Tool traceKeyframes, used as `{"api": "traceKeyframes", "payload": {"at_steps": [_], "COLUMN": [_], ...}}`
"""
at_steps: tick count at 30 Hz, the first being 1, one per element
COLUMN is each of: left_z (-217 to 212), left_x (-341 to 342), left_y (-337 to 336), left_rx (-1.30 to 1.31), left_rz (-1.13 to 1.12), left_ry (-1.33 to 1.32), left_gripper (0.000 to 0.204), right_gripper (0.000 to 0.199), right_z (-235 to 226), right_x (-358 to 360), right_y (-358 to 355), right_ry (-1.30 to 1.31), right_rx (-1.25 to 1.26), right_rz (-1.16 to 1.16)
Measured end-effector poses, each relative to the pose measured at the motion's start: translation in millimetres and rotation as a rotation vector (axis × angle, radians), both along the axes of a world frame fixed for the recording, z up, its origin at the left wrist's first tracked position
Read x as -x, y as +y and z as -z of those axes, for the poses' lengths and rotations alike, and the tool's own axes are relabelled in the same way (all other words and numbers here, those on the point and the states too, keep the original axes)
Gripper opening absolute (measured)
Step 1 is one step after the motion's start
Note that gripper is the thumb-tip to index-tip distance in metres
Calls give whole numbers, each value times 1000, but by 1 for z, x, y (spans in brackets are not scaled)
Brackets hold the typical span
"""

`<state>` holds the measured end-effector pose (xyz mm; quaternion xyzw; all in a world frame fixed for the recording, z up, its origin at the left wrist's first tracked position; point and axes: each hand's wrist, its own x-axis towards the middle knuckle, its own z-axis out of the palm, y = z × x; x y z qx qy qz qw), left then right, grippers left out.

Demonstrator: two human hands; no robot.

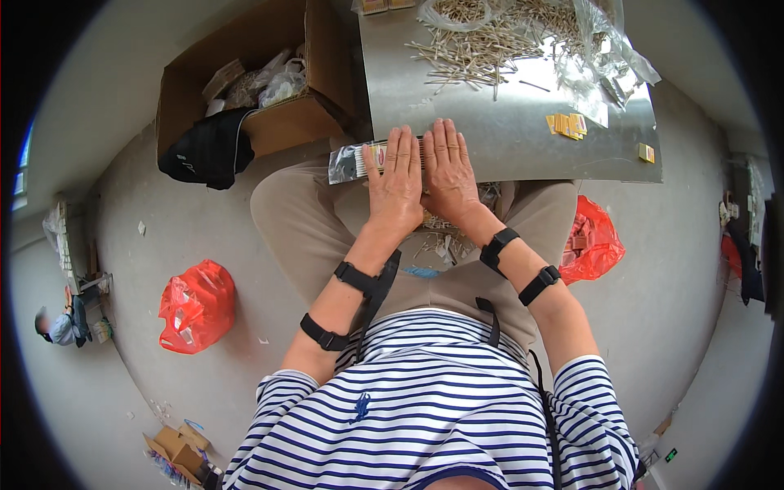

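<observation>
My left hand (396,181) and my right hand (449,170) lie side by side at the table's near edge, fingers stretched out flat and thumbs close together. Both press on a flat clear plastic pack of white-tipped cotton swabs (349,162). Its left end sticks out past my left hand; the rest is mostly hidden under my fingers. Part of a yellow and red label shows beside the left fingers. Farther back on the metal table (506,151) spreads a heap of loose wooden-stick swabs (482,57).
Small yellow labels (567,125) and a single one (647,153) lie on the right of the table. Crumpled clear bags (600,65) sit behind them. A cardboard box (290,126) with a black cloth (208,151) stands left. Red bags (198,306) (594,241) flank my legs.
</observation>
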<state>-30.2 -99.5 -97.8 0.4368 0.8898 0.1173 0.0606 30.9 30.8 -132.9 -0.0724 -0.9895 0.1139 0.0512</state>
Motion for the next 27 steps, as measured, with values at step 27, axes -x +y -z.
{"api": "traceKeyframes", "payload": {"at_steps": [27], "left_z": [6], "left_x": [45], "left_y": [-23], "left_rx": [-300], "left_rz": [-246], "left_ry": [24], "left_gripper": [62], "right_gripper": [111], "right_z": [-5], "right_x": [-4], "right_y": [-6], "right_ry": [-31], "right_rx": [40], "right_rz": [43]}}
